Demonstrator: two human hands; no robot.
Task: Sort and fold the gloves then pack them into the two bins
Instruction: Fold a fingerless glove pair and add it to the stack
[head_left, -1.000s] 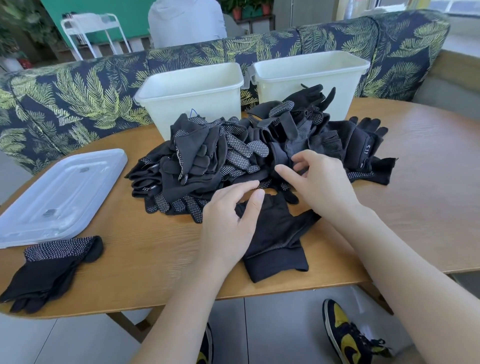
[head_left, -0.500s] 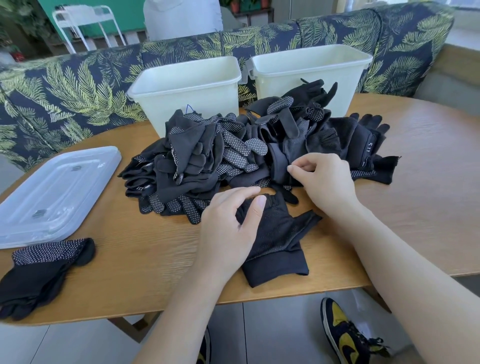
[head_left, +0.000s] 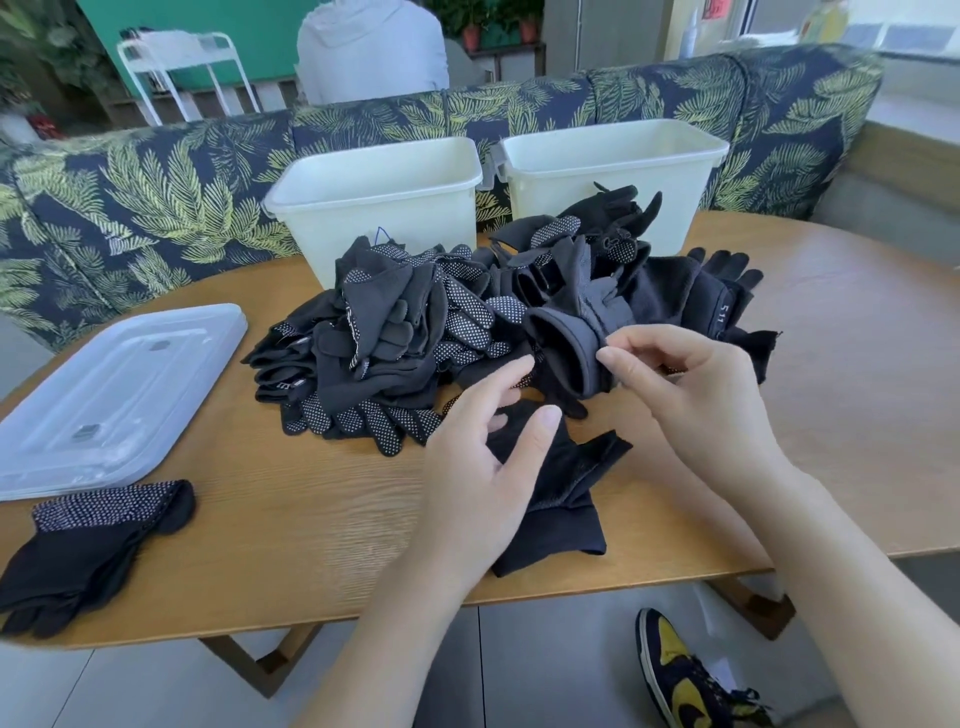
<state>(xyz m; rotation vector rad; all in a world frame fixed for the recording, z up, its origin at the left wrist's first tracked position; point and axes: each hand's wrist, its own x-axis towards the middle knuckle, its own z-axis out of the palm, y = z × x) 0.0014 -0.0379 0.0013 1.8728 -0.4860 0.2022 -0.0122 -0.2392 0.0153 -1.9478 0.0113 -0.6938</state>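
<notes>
Gloves (head_left: 415, 343) lie in a big dark heap in the middle of the wooden table (head_left: 857, 389), right in front of the two white bins (head_left: 384, 208). Many have white dots on the palm side, and their fingers point every which way. The heap is longer from left to right than from front to back.

The right hand (head_left: 691, 384) pinches the cuff of one grey glove (head_left: 571, 343) between thumb and first finger, at the front edge of the heap. That cuff is open and faces the person, and the rest of the glove runs back into the heap.

The left hand (head_left: 483, 467) is loose, with its fingers spread, and grips nothing. It hovers over a flat black glove (head_left: 561, 499) near the table's front edge. That glove lies long from front to back, with its cuff toward the person and its fingers toward the heap.

A folded pair of dotted gloves (head_left: 88, 545) sits alone at the left front of the table, fingers pointing left and toward the person. Just behind it lies a clear lid (head_left: 114, 395).

Behind the bins is a sofa (head_left: 156, 197) with a leaf print. Under the table a yellow and black shoe (head_left: 685, 680) shows on the floor.
</notes>
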